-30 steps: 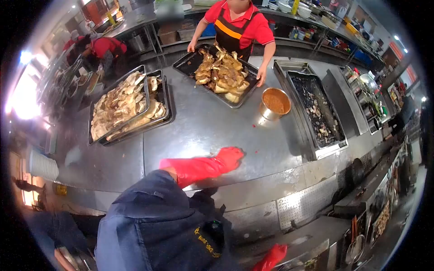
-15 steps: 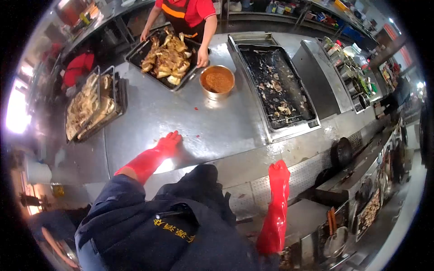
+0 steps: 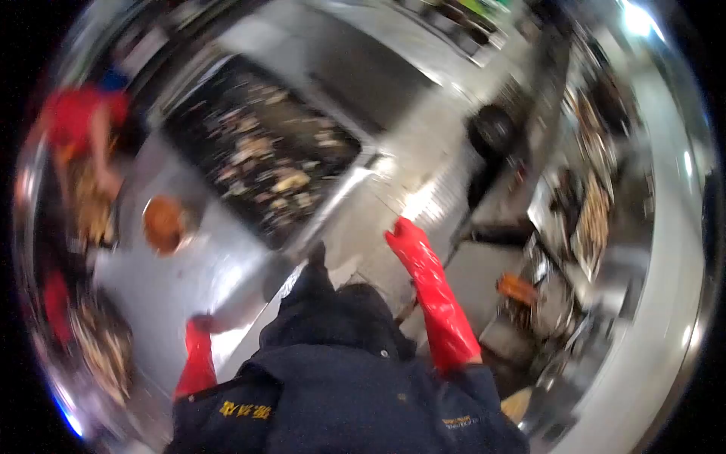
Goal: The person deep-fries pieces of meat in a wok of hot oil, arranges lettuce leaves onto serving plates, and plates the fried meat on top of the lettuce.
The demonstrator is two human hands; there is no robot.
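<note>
Both my hands wear long red rubber gloves, and the view is blurred by motion. My left hand (image 3: 200, 333) is low over the near part of the steel table (image 3: 166, 284); its fingers are smeared, and I cannot tell if it touches the surface. Out to the right, my right hand (image 3: 407, 237) is raised over the floor with its fingers curled in, and no object shows in it. Ahead, a large black tray (image 3: 333, 140) with scattered pale scraps lies on the table. A metal pot of reddish-brown seasoning (image 3: 163, 225) stands left of that tray.
A person in a red shirt (image 3: 79, 121) stands at the far left by a tray of browned meat (image 3: 91, 204). Nearer is a rack of pale pieces (image 3: 102, 348). Cooking equipment with a tray of food (image 3: 592, 223) lines the right, near a dark round pan (image 3: 491, 129).
My view has swung to the right, so the table, pot and person shift left. My left hand has drawn back nearer my body. The right hand stays curled, reaching forward.
</note>
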